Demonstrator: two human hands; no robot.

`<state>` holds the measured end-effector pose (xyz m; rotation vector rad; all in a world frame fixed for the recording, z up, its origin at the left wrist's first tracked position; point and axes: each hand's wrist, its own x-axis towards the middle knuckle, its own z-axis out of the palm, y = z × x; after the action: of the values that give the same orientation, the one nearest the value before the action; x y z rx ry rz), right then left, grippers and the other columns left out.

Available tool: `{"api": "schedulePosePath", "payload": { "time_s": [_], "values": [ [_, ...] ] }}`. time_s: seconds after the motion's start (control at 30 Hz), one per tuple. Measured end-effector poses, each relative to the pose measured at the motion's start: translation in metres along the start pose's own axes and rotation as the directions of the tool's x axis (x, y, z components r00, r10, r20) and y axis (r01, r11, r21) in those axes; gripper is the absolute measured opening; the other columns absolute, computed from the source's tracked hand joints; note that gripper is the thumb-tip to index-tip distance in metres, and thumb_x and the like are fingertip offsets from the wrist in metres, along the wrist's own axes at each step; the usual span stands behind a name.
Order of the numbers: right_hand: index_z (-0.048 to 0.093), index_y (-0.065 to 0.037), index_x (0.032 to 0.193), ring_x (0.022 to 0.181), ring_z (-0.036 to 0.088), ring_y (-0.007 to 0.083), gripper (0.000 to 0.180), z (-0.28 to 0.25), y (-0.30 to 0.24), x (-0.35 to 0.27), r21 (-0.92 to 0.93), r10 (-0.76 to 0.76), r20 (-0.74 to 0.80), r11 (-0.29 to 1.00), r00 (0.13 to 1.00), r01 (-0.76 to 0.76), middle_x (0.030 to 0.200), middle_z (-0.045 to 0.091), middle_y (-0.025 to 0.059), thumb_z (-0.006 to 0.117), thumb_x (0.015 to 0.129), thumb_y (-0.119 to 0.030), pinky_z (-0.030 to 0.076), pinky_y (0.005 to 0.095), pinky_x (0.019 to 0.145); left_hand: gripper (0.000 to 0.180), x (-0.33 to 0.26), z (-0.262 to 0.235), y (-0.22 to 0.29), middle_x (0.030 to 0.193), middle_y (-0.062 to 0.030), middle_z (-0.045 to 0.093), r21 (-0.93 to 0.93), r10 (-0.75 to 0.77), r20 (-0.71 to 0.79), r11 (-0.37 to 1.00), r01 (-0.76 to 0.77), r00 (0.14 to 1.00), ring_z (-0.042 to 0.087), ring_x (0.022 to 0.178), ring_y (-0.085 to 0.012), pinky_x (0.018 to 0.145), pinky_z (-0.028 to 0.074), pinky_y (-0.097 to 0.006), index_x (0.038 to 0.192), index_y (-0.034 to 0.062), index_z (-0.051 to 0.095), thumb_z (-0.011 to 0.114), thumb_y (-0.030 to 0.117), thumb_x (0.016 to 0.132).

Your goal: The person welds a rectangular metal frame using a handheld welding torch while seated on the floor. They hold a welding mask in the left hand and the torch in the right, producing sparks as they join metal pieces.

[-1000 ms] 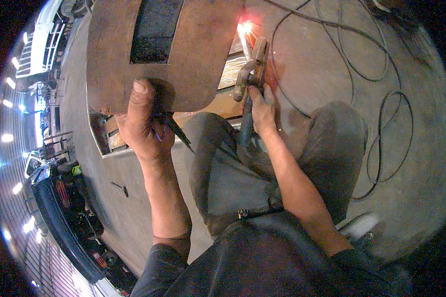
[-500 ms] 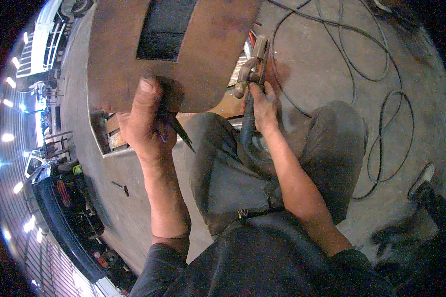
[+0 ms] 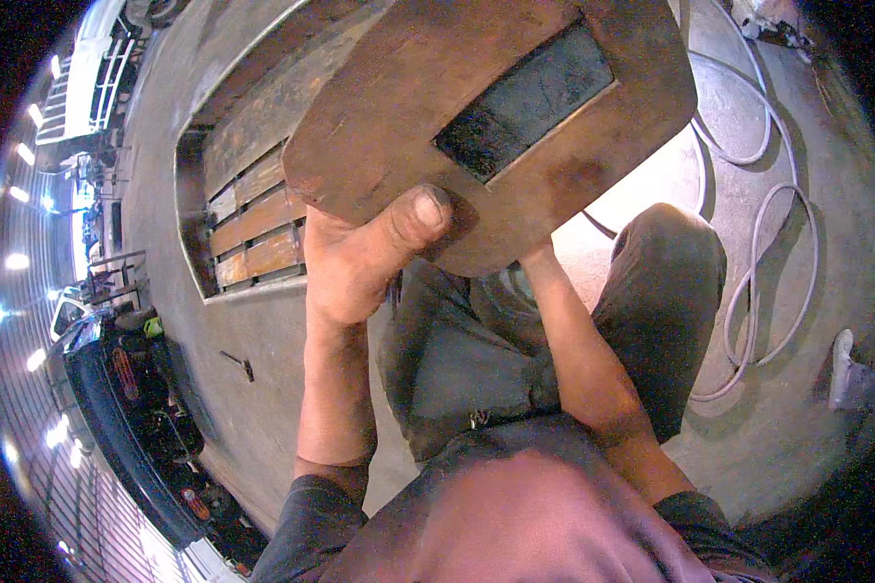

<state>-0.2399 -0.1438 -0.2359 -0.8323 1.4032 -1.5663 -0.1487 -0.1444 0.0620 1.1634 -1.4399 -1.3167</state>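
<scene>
left grip (image 3: 360,255) pinches the hand-held welding shield (image 3: 501,126); its slipping could mean dazzling exposure; right grip hidden, cannot tell.

Shield (image 3: 379,126) swings rightward in left hand (image 3: 355,257), hiding right hand; more slats (image 3: 258,226) show left of grip; floor (image 3: 642,185) glares right.
</scene>
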Motion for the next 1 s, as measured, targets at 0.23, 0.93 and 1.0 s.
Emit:
{"api": "schedulePosePath", "payload": {
  "time_s": [0.23, 0.93, 1.0],
  "values": [
    [0.042, 0.000, 0.131, 0.096, 0.057, 0.0236, 0.047, 0.003, -0.001, 0.005, 0.085, 0.073, 0.010, 0.994, 0.997, -0.074, 0.111, 0.057, 0.0113, 0.055, 0.090, -0.018, 0.048, 0.0376, 0.084, 0.046, 0.001, 0.008, -0.002, 0.100, -0.0068, 0.068, -0.102, 0.094, 0.039, 0.991, -0.090, 0.995, 0.063, 0.091, -0.0187, 0.080, 0.051, -0.033, 0.112, 0.0000, 0.063, 0.083, 0.022, 0.077],
    [0.049, -0.001, 0.120, 0.083, 0.058, 0.0195, 0.037, -0.005, -0.020, 0.013, 0.232, 0.230, 0.069, 0.943, 0.971, -0.240, 0.096, 0.059, 0.0088, 0.054, 0.090, -0.022, 0.048, 0.0339, 0.073, 0.055, 0.004, 0.010, -0.002, 0.105, -0.0070, 0.067, -0.102, 0.026, 0.058, 0.995, -0.020, 0.998, 0.062, 0.095, -0.0183, 0.083, 0.050, -0.032, 0.119, -0.0012, 0.059, 0.083, 0.024, 0.076],
    [0.050, -0.001, 0.119, 0.081, 0.058, 0.0191, 0.036, -0.005, -0.020, 0.015, 0.237, 0.235, 0.071, 0.940, 0.969, -0.245, 0.094, 0.059, 0.0086, 0.054, 0.090, -0.022, 0.048, 0.0335, 0.072, 0.055, 0.005, 0.007, -0.004, 0.106, -0.0069, 0.066, -0.087, 0.022, 0.067, 0.996, -0.016, 0.998, 0.061, 0.096, -0.0180, 0.084, 0.049, -0.033, 0.119, -0.0011, 0.059, 0.083, 0.023, 0.077]
  ]
}}
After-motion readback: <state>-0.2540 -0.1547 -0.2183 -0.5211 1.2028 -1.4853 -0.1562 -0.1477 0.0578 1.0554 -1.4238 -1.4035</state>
